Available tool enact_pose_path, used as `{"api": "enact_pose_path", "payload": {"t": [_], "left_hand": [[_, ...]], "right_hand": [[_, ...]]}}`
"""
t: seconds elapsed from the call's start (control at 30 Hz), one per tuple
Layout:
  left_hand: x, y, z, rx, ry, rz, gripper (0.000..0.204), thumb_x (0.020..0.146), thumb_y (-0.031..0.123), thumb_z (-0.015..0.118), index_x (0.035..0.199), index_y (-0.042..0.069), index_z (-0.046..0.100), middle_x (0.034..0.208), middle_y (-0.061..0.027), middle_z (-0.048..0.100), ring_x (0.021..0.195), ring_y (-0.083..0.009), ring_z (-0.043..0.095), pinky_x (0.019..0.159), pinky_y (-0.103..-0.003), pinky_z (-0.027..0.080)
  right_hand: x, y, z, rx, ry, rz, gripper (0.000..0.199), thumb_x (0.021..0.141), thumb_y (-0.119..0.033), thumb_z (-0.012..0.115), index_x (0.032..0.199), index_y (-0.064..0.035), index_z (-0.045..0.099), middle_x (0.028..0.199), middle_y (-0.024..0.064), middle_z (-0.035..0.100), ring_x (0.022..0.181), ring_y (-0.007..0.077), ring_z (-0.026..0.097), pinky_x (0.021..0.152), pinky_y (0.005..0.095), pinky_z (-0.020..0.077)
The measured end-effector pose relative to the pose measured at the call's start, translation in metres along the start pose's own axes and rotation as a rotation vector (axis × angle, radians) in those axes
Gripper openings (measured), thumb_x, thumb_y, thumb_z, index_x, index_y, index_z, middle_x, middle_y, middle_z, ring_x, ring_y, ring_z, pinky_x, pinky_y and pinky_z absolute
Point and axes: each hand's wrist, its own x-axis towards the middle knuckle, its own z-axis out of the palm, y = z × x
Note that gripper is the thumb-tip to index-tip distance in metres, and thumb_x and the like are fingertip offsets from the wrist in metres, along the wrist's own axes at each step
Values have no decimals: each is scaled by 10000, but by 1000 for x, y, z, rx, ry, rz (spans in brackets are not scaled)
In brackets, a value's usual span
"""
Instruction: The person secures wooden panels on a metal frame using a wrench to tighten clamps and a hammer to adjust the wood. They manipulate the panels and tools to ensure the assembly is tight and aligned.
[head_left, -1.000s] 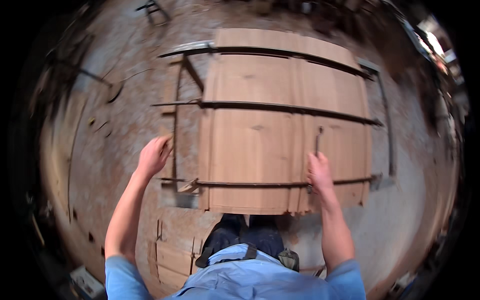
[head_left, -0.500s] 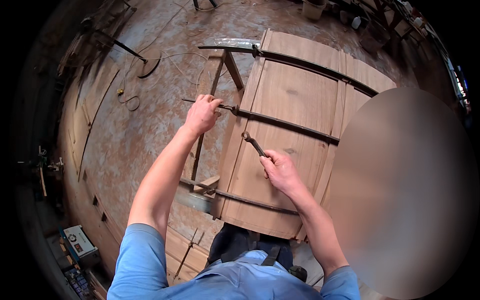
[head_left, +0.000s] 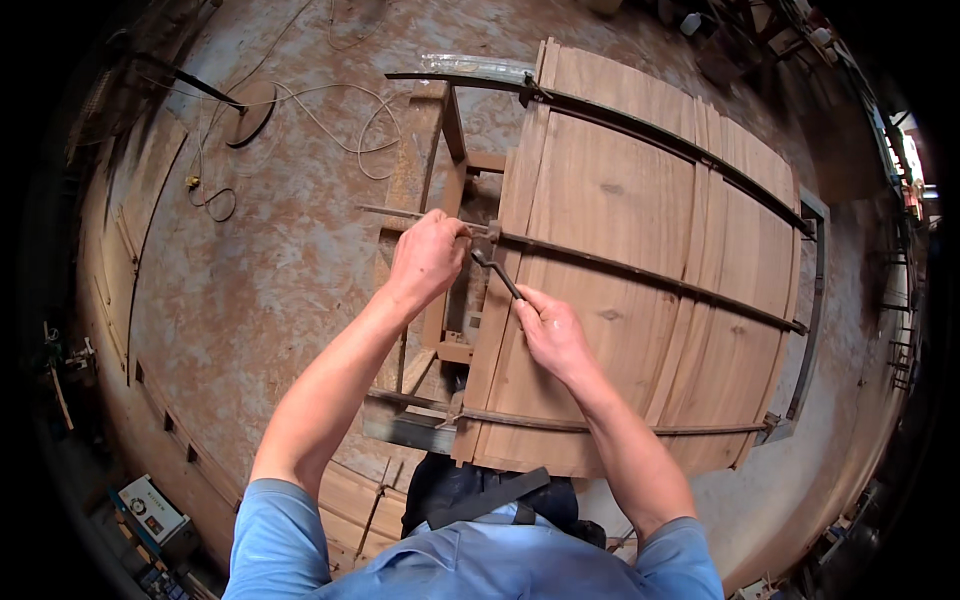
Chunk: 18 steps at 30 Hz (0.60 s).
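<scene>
Three metal clamp bars (head_left: pixel 640 275) cross one glued-up wooden panel (head_left: pixel 640 300): far, middle, near. Two hands (head_left: pixel 428 255) work at the left edge, sharing one wrench (head_left: pixel 497 273).

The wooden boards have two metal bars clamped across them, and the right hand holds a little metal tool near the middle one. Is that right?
Not quite. The head view shows three metal bars across the wooden boards, not two. The right hand does hold a little metal tool near the middle bar, while the left hand grips that bar's end.
</scene>
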Motion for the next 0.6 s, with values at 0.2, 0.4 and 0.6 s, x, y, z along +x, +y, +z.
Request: {"api": "enact_pose_path", "payload": {"t": [0.2,0.4,0.6], "left_hand": [[3,-21,-7,-93,-102,168,149,837,93,652,971,32,672,870,-123,628,872,-310,623,764,-417,502],[3,-26,-10,337,70,491,321,785,97,667,1103,86,621,961,-60,614,947,-235,582,817,-382,467],[20,-47,-2,490,-41,661,305,851,108,558,1155,80,582,981,-52,608,947,-232,582,820,-360,471]], "right_hand": [[6,-3,5,-231,87,-146,249,943,-122,541,1168,-53,622,867,207,644,811,367,633,721,396,498],[7,8,2,-264,185,-157,200,914,-107,566,1094,-48,631,875,219,638,827,398,625,714,445,494],[-4,8,-1,-158,125,-55,150,931,-140,558,1005,-24,618,807,231,613,778,397,620,673,438,482]]}}
